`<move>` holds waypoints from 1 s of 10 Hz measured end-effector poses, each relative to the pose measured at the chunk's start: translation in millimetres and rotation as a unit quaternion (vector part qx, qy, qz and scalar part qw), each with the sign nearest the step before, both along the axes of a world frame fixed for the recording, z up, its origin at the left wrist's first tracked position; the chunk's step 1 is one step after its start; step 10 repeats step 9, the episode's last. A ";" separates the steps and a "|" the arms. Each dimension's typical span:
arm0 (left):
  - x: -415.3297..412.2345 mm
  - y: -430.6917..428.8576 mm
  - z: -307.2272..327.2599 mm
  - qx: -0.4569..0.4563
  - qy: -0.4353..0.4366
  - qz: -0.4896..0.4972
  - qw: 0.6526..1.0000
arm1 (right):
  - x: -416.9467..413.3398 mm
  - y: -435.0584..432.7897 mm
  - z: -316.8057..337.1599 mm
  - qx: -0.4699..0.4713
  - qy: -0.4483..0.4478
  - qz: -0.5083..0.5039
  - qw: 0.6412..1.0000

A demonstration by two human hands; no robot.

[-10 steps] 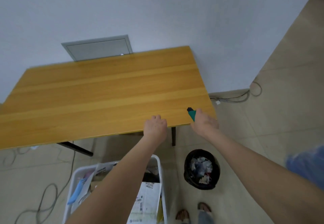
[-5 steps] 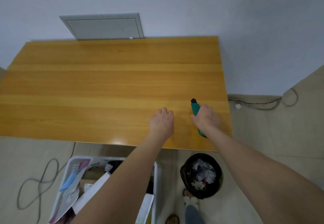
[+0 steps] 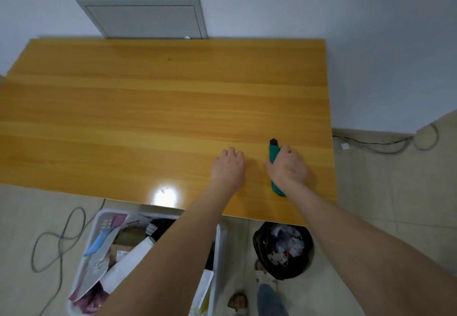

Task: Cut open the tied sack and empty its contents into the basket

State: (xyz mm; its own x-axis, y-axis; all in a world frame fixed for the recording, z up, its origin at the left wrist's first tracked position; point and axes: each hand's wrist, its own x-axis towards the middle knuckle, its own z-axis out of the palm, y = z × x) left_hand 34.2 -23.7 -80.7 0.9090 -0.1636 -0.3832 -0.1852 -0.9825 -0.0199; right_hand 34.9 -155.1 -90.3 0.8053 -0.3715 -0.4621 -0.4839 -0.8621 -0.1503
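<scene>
A green utility knife [image 3: 273, 155] with a black tip lies flat on the wooden table [image 3: 148, 107] near its right front corner. My right hand [image 3: 288, 166] rests on top of the knife, fingers curled around its handle. My left hand [image 3: 228, 167] is just to the left, knuckles up, fingers curled under, holding nothing. A white basket [image 3: 220, 246] stands on the floor below the table's front edge, filled with parcels, envelopes and bags; my left forearm hides part of it. No tied sack is in view.
A black bin [image 3: 262, 254] full of scraps stands on the floor right of the basket. Grey cables [image 3: 59, 239] loop on the floor at left and along the right wall [image 3: 385, 146]. A grey wall panel [image 3: 146, 18] sits behind the table. Feet show at the bottom.
The view has shifted forward over the table. Both hands moved further onto the tabletop, and the knife in my right hand came down to lie flat on the wood.
</scene>
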 end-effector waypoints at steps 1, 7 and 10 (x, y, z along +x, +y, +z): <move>0.8 -1.7 -0.2 0.004 0.000 -0.001 1.000 | -2.2 0.4 -0.2 0.013 0.007 0.009 1.000; -8.8 1.6 19.6 0.011 -0.029 -0.012 0.999 | -10.9 1.0 23.1 0.002 -0.045 0.054 0.998; -24.0 13.8 45.3 -0.004 -0.059 -0.030 0.998 | -27.5 13.2 54.3 -0.039 -0.079 0.089 0.992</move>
